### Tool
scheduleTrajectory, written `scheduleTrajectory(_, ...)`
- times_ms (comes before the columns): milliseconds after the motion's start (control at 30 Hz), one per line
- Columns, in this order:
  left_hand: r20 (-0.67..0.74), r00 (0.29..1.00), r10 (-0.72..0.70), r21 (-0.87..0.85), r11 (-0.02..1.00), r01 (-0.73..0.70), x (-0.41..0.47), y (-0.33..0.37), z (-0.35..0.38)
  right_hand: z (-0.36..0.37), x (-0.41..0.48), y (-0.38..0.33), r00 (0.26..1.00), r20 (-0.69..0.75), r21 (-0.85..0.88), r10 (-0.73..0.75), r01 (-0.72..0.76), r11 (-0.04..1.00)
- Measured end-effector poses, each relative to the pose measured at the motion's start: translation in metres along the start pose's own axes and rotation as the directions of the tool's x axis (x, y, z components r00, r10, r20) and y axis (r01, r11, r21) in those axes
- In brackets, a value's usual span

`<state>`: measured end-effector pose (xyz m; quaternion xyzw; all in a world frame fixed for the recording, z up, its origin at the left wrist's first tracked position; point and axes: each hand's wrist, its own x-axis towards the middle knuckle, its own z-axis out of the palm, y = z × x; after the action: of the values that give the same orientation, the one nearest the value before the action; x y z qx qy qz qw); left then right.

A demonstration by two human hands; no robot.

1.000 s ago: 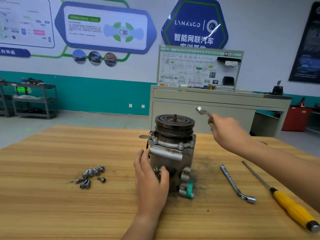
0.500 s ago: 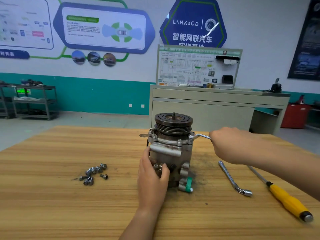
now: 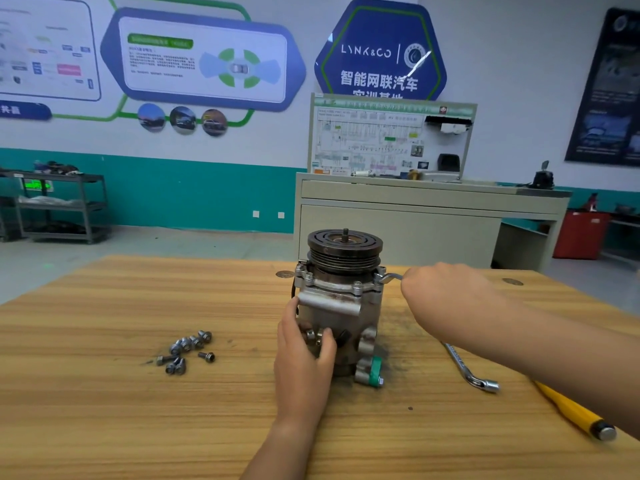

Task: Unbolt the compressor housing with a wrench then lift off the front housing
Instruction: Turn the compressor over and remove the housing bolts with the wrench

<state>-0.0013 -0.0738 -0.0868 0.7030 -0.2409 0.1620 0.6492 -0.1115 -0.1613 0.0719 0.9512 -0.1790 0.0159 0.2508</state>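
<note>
compressor (image 3: 341, 323) stands upright near the middle of the bench (image 3: 104, 393), pulley (image 3: 344, 249) on top, a dark smudged patch on the wood around its foot.

left hand (image 3: 304, 355) wraps the lower body from the near side, thumb across the front and fingers curled round the left flank. it looks like a bracing grip, not a lift.

right hand (image 3: 446, 296) is clenched round the handle of a small wrench (image 3: 389, 277). the wrench head sits at the bolt on the right corner of the flange, just under the pulley. a flange bolt (image 3: 357, 287) on the near edge is not yet out.

handling, my read: cast metal with a steel pulley, so heavy, rigid and a bit top-heavy. it should not flex, but it could tip or twist when the wrench pulls. the surface looks grimy, possibly oily, so expect slip. the low body is the sensible place to brace, since the pulley may spin under a palm. for lifting the front housing, the flange ears look the surest hold, raised straight up.

also on the bench: a heap of loose bolts (image 3: 187, 349) to the left, well apart. a bent socket wrench (image 3: 467, 370) and a yellow-handled screwdriver (image 3: 571, 414) lie to the right, partly under the right forearm.
</note>
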Motion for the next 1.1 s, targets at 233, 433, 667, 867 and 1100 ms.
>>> scheduleTrajectory(233,-0.045,0.998,0.046,0.071,0.997,-0.043,-0.001,0.003,0.002,0.001,-0.003,0.000,0.999,0.043,0.025,0.025,-0.026,0.999)
scheduleTrajectory(433,-0.072,0.991,0.112,0.133,0.986,-0.102,0.000,0.002,0.003,-0.003,0.001,-0.001,0.999,0.001,-0.139,-0.045,0.044,0.989)
scheduleTrajectory(667,-0.037,0.983,0.181,0.147,0.974,-0.173,-0.001,0.004,0.004,0.007,0.015,0.022,0.998,0.010,-0.325,-0.067,0.067,0.943)
scheduleTrajectory(867,0.006,0.981,0.194,0.172,0.966,-0.192,-0.002,0.006,0.005,0.011,0.057,0.029,0.997,-0.068,-0.376,-0.025,-0.002,0.927)
scheduleTrajectory(1100,0.050,0.972,0.229,0.139,0.962,-0.233,0.000,0.001,0.005,0.037,0.084,0.039,0.937,-0.326,-0.230,-0.127,0.052,0.972)
